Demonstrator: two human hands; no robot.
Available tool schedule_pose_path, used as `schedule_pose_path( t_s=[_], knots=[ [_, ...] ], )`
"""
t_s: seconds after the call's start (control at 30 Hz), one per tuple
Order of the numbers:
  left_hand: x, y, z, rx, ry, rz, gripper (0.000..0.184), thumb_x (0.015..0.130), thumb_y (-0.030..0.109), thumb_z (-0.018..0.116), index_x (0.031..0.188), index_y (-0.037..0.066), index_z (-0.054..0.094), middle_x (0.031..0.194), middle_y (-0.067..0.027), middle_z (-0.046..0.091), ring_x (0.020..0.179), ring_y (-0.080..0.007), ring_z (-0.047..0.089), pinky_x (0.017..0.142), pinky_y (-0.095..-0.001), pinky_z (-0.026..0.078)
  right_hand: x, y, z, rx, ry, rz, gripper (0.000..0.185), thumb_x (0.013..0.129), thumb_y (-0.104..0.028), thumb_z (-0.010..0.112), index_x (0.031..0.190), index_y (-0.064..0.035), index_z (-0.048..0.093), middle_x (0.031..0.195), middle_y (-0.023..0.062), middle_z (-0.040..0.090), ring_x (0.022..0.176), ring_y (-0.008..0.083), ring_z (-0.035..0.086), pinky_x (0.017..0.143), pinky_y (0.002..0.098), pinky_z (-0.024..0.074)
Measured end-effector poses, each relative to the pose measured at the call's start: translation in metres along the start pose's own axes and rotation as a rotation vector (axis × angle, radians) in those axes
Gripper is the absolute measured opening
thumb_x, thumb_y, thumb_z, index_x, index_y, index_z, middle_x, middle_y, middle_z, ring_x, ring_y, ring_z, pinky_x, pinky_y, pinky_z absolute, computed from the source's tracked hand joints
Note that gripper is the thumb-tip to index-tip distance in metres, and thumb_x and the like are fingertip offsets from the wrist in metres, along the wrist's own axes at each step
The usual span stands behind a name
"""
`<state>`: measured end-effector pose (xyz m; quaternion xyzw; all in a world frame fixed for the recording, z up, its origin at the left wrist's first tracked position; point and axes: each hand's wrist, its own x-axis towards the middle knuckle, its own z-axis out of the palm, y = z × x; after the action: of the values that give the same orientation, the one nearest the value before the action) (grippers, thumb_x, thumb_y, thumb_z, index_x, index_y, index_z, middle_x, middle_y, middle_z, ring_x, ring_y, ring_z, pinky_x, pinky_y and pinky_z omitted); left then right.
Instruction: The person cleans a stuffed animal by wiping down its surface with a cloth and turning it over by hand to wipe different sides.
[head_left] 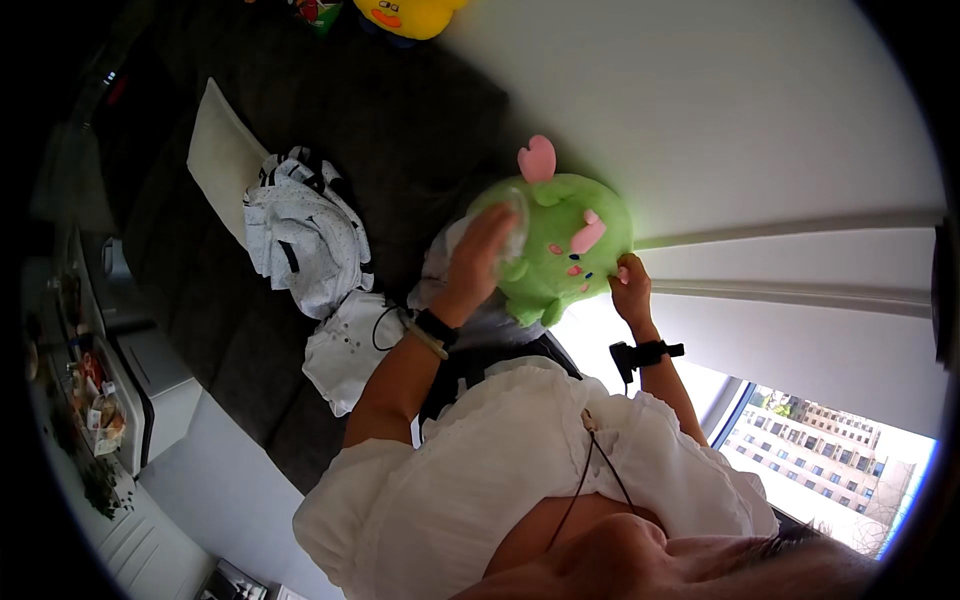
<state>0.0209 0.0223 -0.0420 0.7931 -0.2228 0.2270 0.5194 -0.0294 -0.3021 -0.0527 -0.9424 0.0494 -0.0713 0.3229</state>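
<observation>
A green plush toy (575,235) with pink parts and a small face leans by the pale wall. My right hand (630,290) pinches a small pink part at the toy's edge. Motion smears my left hand (480,262), which is over the other side of the toy. Beside its fingers is something thin and whitish, too blurred to identify; whether the hand grips it is unclear. Translucent wrapping or pale fabric (440,260) lies under and behind that hand. Both wrists wear black bands.
Patterned white fabric (305,235) and a white cloth (345,350) lie on the dark sofa (400,130), near a pale flat panel (225,150). A yellow plush (415,15) is at the top. A window (810,450) is at lower right, a shelf with items (105,410) at far left.
</observation>
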Motion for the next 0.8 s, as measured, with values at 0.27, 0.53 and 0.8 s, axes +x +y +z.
schedule_pose_path(
  t_s=[0.27,0.53,0.8],
  knots=[
    [0.029,-0.008,0.060,0.052,-0.224,0.077,0.042,0.083,-0.003,0.057,0.124,0.004,0.062,0.130,-0.0124,0.062,0.118,-0.0347,0.059,0.094,-0.0419,0.052,-0.010,0.006,-0.003,0.024,-0.009,-0.036,0.022,0.080,0.005,0.063,0.099,-0.0024,0.056,0.093,0.0190,0.061,0.085,0.0416,0.062,0.074,0.0418,0.0512],
    [0.051,-0.044,0.017,0.342,-0.099,-0.082,0.029,0.084,0.001,0.057,0.113,0.006,0.062,0.117,-0.0119,0.065,0.101,-0.0325,0.062,0.088,-0.0418,0.052,-0.016,0.012,0.006,0.007,0.022,0.000,0.019,0.081,0.007,0.061,0.096,-0.0019,0.054,0.092,0.0187,0.059,0.084,0.0405,0.062,0.072,0.0416,0.0501],
    [0.051,0.025,0.060,0.043,-0.190,0.370,0.036,0.081,-0.001,0.060,0.116,0.005,0.065,0.126,-0.0074,0.064,0.114,-0.0313,0.061,0.097,-0.0400,0.051,-0.018,0.013,0.006,0.025,0.037,0.004,0.019,0.080,0.005,0.063,0.096,-0.0012,0.054,0.090,0.0170,0.058,0.081,0.0347,0.059,0.076,0.0371,0.0496]
  ],
)
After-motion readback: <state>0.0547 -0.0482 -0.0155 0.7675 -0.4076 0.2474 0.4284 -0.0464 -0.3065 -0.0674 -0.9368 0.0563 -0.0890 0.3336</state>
